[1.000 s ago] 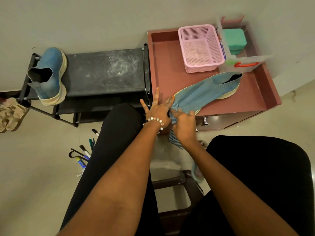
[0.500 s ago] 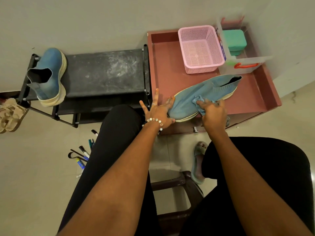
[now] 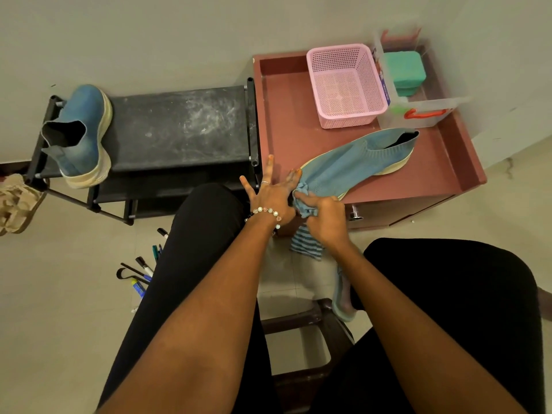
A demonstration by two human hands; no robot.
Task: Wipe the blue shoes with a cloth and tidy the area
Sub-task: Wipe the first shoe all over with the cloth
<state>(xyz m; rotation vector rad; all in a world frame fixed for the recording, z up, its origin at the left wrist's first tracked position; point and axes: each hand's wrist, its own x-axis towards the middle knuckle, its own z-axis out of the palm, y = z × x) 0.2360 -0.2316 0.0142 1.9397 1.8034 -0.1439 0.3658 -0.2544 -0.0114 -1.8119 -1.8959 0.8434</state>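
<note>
A light blue knit shoe (image 3: 355, 162) lies on its side on the reddish-brown cabinet top (image 3: 286, 121), toe toward me. My left hand (image 3: 270, 194) steadies the toe, fingers spread and straight. My right hand (image 3: 324, 218) grips a blue striped cloth (image 3: 306, 245) bunched against the toe; its tail hangs down over the cabinet front. A second, darker blue shoe (image 3: 79, 134) stands on the left end of the black shoe rack (image 3: 179, 130).
A pink basket (image 3: 346, 85) and a clear box (image 3: 418, 112) with a green block stand at the cabinet's back. Pens and markers (image 3: 143, 268) lie on the floor by my left leg. A tan sandal (image 3: 15, 201) sits far left, a stool (image 3: 301, 348) between my knees.
My right hand has swept the cloth back from the middle of the shoe to its toe, next to my left hand. The left hand has stayed in place.
</note>
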